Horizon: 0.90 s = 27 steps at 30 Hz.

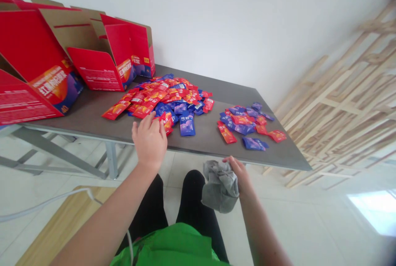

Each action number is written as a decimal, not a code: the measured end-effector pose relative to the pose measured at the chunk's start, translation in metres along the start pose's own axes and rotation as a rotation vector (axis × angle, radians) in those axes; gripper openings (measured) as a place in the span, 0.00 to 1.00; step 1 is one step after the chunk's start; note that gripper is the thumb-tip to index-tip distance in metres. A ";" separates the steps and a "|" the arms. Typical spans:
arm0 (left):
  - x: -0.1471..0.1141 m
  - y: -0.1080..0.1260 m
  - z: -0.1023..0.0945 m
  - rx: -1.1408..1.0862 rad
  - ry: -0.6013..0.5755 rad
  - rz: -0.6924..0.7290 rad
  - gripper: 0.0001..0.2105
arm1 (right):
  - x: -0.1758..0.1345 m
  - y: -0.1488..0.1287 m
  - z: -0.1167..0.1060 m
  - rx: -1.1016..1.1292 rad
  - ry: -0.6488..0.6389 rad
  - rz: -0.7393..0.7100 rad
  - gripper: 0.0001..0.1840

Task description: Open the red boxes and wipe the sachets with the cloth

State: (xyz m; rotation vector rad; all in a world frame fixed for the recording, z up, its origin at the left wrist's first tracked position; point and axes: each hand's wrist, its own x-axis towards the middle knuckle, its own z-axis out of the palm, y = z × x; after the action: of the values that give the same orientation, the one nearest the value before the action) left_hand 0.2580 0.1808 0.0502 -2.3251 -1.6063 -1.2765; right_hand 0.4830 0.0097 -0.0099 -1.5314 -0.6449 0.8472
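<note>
Sachet-handling step: right hand (239, 172) grasps grey cloth (220, 192); left hand (150, 140) is at red sachet (168, 122) by pile (167, 96), grip indeterminable; next move likely calls for a fingertip pinch.

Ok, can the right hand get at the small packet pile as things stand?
Probably yes: the small pile lies on the table just beyond the right hand, and the way looks free. The grey cloth in that hand may hamper picking.
</note>
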 end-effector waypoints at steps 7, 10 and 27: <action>-0.023 0.040 -0.067 -0.541 -0.475 -0.138 0.17 | -0.034 -0.018 0.034 -0.124 -0.265 -0.121 0.24; -0.039 0.046 -0.061 -0.877 -0.611 -0.345 0.15 | -0.052 -0.020 0.053 -0.160 -0.352 -0.102 0.21; -0.086 0.055 -0.040 -1.659 -0.828 -1.207 0.12 | -0.078 -0.047 0.076 -0.187 -0.047 -0.519 0.10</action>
State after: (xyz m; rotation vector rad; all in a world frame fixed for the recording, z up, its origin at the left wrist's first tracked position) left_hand 0.2666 0.0718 0.0434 -2.4706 -3.4619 -3.0638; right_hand 0.3795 -0.0018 0.0461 -1.4134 -1.1212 0.4357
